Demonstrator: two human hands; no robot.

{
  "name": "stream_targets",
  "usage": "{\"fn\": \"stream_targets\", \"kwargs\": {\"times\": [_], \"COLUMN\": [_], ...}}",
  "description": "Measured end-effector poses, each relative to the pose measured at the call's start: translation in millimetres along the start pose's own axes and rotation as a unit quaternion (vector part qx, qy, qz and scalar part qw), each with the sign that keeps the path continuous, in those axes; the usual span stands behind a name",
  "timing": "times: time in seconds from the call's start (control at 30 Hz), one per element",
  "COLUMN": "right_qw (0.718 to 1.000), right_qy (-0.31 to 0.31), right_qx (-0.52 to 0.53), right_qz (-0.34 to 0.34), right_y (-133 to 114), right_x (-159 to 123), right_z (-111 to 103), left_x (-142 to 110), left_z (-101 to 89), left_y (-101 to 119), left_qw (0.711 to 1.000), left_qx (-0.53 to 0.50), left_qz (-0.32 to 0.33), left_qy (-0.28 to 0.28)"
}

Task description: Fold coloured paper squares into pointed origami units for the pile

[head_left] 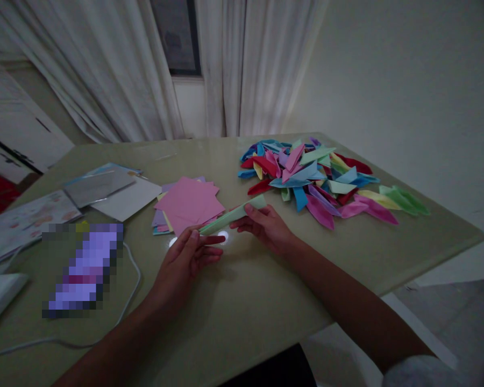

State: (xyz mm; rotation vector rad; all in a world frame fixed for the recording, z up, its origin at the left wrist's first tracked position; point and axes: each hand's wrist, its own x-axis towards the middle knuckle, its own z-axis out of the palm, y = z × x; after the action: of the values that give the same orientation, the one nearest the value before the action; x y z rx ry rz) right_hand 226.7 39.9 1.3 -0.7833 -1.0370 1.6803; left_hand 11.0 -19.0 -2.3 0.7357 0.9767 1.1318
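A narrow folded strip of light green paper (229, 217) stretches between my two hands above the table. My left hand (189, 252) pinches its left end between thumb and index finger, the other fingers held loosely apart. Near the right end, my right hand (266, 226) grips the strip with the thumb on top and the fingers below. Just behind my left hand lies a stack of square coloured paper (191, 201), pink sheets uppermost. Beyond my right hand spreads a heap of folded paper pieces (306, 172) in many colours.
At the left a blurred-out phone-like object (84, 269) lies beside a white cable (135, 274). Behind it are a white sheet (129, 196), a clear plastic sleeve (100, 185) and a patterned packet (32, 220). A white device (2, 295) sits at the left edge. Curtains hang behind the table (258, 322).
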Motion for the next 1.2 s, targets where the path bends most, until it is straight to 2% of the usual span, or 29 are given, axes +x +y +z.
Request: {"fn": "stream_targets", "kwargs": {"times": [0.1,0.27,0.57,0.77,0.9,1.0,1.1,1.2], "right_qw": [1.0,0.999,0.998,0.999,0.998,0.998,0.997,0.993], "right_qy": [-0.007,-0.03,-0.057,-0.026,-0.03,0.01,0.036,0.057], "right_qx": [0.012,0.011,0.001,-0.04,-0.05,-0.048,-0.073,-0.102], "right_qz": [0.005,0.027,0.025,0.024,0.03,0.037,0.012,-0.028], "right_y": [-2,-2,-6,-9,-9,-5,0,3], "right_x": [1,3,-1,-2,1,4,6,8], "right_z": [-4,-12,-9,-8,-9,-11,-12,-14], "left_x": [1,3,4,4,4,8,13,15], "left_z": [-1.2,-4.5,-10.2,-8.1,-6.0,-10.2,-17.0,-21.2], "left_y": [3,-2,-8,-2,3,4,6,9], "left_qw": [1.0,0.998,0.992,0.994,0.992,0.988,0.98,0.968], "left_qx": [-0.008,0.035,0.099,0.06,0.066,0.088,0.103,0.151], "left_qz": [0.014,0.029,0.055,0.06,0.061,0.082,0.109,0.157], "left_qy": [0.012,0.038,0.053,0.075,0.084,0.1,0.128,0.122]}}
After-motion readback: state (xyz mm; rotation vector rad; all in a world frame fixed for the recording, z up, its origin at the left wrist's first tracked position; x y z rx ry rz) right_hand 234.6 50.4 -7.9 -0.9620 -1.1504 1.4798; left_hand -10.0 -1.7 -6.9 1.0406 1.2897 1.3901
